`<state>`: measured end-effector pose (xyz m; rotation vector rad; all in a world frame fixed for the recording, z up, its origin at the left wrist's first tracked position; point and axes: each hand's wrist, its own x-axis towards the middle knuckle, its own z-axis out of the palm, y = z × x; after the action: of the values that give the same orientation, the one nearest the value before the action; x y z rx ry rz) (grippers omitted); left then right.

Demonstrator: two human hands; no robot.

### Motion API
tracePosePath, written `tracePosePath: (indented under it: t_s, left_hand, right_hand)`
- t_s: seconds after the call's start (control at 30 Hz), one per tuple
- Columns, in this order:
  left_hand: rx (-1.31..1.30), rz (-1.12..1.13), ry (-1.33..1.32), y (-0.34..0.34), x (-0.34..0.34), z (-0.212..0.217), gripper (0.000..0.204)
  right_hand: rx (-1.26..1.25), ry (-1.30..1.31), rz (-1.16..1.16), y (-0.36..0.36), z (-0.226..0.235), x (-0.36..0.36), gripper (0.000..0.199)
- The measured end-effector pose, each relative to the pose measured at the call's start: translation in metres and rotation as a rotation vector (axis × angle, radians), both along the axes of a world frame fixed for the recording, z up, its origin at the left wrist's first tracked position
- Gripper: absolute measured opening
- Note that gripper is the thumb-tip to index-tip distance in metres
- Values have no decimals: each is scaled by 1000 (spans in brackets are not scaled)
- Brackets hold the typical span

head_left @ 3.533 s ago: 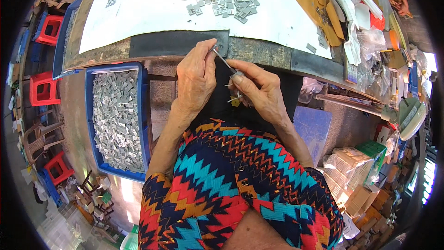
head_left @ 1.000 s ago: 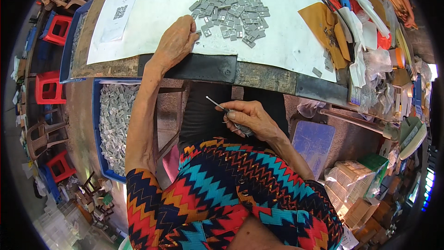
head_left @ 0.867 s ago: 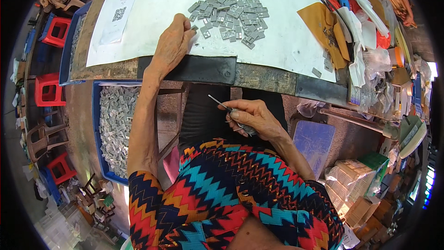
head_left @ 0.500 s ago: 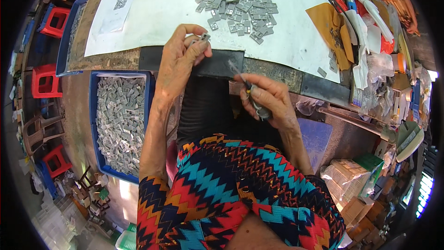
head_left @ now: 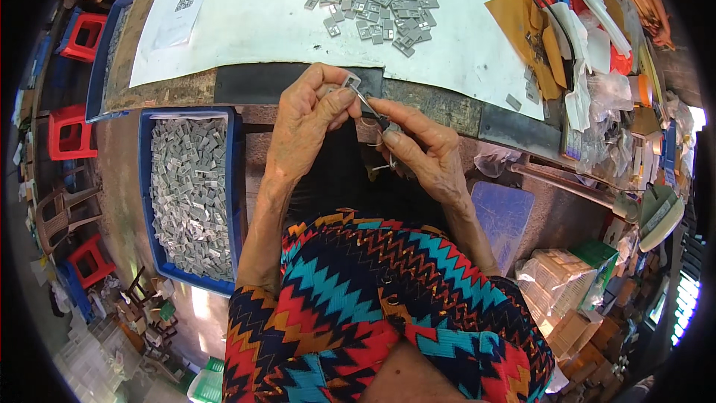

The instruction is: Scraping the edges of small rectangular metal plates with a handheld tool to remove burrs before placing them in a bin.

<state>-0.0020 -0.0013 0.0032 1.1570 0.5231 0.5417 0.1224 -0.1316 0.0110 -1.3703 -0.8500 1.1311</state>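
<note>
We are pinching a small grey metal piece (head_left: 350,80) in our left hand (head_left: 309,116) at the table's near edge (head_left: 440,104); our right hand (head_left: 418,149) is gripping a thin tool (head_left: 371,107) against it.

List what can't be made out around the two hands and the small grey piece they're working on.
Head view only:
- Small grey piece: mostly covered by left hand fingers; shape unclear.
- Thin tool: its handle is hidden inside right hand.
- Pile of grey pieces: too small for detail.
</note>
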Motion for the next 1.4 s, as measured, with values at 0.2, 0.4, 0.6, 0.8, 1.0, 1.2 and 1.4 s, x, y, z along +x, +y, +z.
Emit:
tracePosePath:
  t_s: [0.2,0.4,0.6,0.8,1.0,1.2,1.4]
  left_hand:
    - [68,-5,55,-5,1,4,12]
    - [386,80,211,-11,-1,5,8]
    - [793,170,338,-16,-3,4,13]
    - [1001,161,372,-17,-5,-2,14]
    - [1005,227,275,-23,-3,-8,10]
    - [980,302,268,-27,-4,-10,12]
    - [1046,257,362,-20,-21,-9,9]
  right_hand:
    - [2,-41,20,-5,0,3,35]
    - [-38,-52,35,-6,0,2,35]
    - [309,-508,-28,0,-14,-4,35]
    - [203,-741,-13,-6,-6,-14,37]
    - [196,-591,11,-7,-6,-14,36]
    - [192,-385,15,-3,-6,-16,33]
    - [-89,329,88,4,-5,-18,30]
